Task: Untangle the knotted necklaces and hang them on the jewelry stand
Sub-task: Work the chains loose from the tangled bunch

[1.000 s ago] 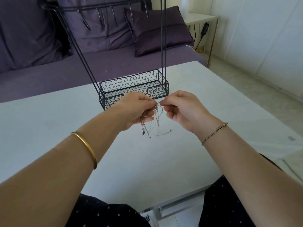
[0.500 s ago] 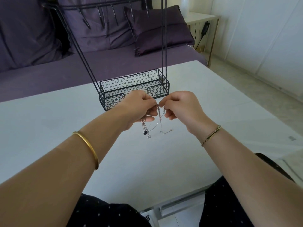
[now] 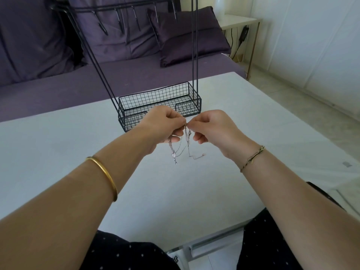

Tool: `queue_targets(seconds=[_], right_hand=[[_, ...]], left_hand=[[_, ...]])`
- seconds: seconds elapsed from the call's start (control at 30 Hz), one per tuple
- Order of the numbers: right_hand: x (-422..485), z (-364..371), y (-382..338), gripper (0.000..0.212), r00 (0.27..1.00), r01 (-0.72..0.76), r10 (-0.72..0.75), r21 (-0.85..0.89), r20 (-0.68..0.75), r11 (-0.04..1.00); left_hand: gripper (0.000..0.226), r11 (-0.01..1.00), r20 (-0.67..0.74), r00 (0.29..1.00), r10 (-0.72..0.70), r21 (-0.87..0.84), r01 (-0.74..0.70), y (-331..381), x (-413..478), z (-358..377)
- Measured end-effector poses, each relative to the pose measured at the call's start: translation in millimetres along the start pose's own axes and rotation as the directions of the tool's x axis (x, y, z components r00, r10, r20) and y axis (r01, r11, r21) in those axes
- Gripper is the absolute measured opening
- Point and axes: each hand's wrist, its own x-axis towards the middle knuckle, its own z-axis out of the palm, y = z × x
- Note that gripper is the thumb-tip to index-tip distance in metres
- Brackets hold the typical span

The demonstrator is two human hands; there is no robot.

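A tangle of thin silver and rose chains, the knotted necklaces (image 3: 184, 147), hangs above the white table (image 3: 78, 145). My left hand (image 3: 163, 127) and my right hand (image 3: 212, 129) pinch its top between fingertips, nearly touching each other. Loose ends and a small pendant dangle down; one end trails onto the tabletop. Just behind my hands stands the black wire jewelry stand (image 3: 159, 102), with a mesh basket base, tall uprights and a top bar of hooks (image 3: 136, 14). Nothing hangs on the hooks that I can see.
A purple sofa (image 3: 58, 84) with cushions runs behind the table. A small side table (image 3: 239, 20) with cables stands at the back right. My knees in dark dotted fabric sit under the table's near edge.
My hands have stayed close together on the knot, working it slightly; the dangling chains have shifted and swung a little. The stand has not moved.
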Motion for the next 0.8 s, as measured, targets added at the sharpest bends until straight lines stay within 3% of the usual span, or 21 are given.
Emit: queue_targets(seconds=[0.4, 0.67, 0.8], right_hand=[[5.1, -9.8, -1.3, 0.014, 0.983, -0.148, 0.141, 0.053, 0.117, 0.988], [3.6, -8.7, -1.7, 0.017, 0.972, -0.159, 0.146, 0.059, 0.186, 0.985], [4.9, -9.5, -1.9, 0.019, 0.979, -0.148, 0.138, 0.060, 0.148, 0.987]], left_hand=[[0.015, 0.996, -0.030, 0.998, -0.064, -0.069, 0.062, 1.4, 1.7, -1.5], [0.013, 0.998, -0.115, 0.993, -0.039, -0.048, 0.034, 3.9, 3.3, 3.6], [0.014, 0.998, -0.127, 0.992, -0.008, -0.055, 0.001, 7.3, 3.1, 2.2]])
